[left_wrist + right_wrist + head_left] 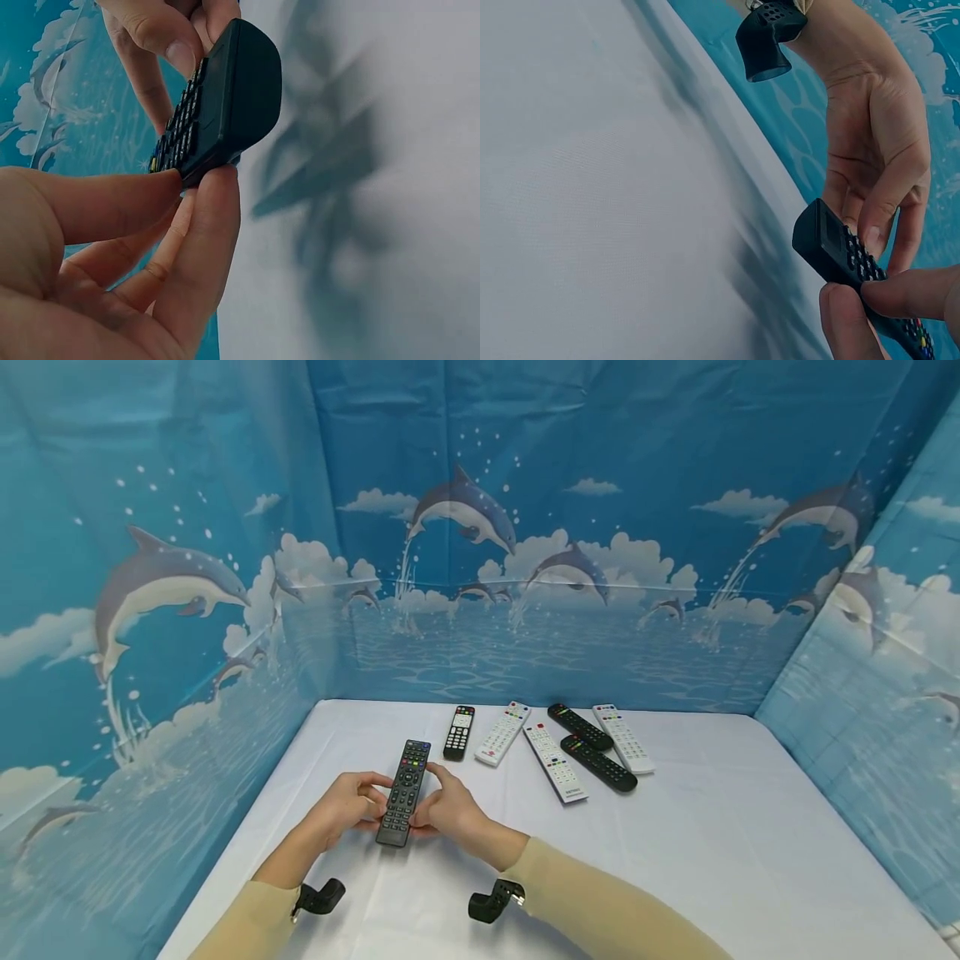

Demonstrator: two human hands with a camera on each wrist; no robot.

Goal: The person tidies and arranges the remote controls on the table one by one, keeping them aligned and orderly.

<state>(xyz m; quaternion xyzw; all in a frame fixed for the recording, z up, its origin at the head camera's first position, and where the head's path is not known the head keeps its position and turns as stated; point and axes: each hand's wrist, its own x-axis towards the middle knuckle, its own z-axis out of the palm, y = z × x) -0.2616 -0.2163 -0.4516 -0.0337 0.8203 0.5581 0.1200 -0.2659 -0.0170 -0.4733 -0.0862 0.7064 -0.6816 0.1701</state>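
Note:
Between both hands, raised over the white table, is a long black remote control (403, 793) with rows of buttons and a few coloured keys. My left hand (351, 808) pinches its left edge, thumb on the button side and fingers beneath, as the left wrist view shows at the near end of the remote (225, 97). From the other side my right hand (452, 810) pinches the right edge, with its index finger reaching up along it. In the right wrist view the remote (840, 247) is tilted, its buttons facing up, and a shadow falls on the cloth.
Toward the back of the table (712, 827) lie a small black remote (459, 733), white remotes (503, 733) (555, 763) (624, 739) and two more black remotes (580, 727) (598, 763), the last ones close together. A dolphin-print curtain (525, 635) stands behind and at both sides.

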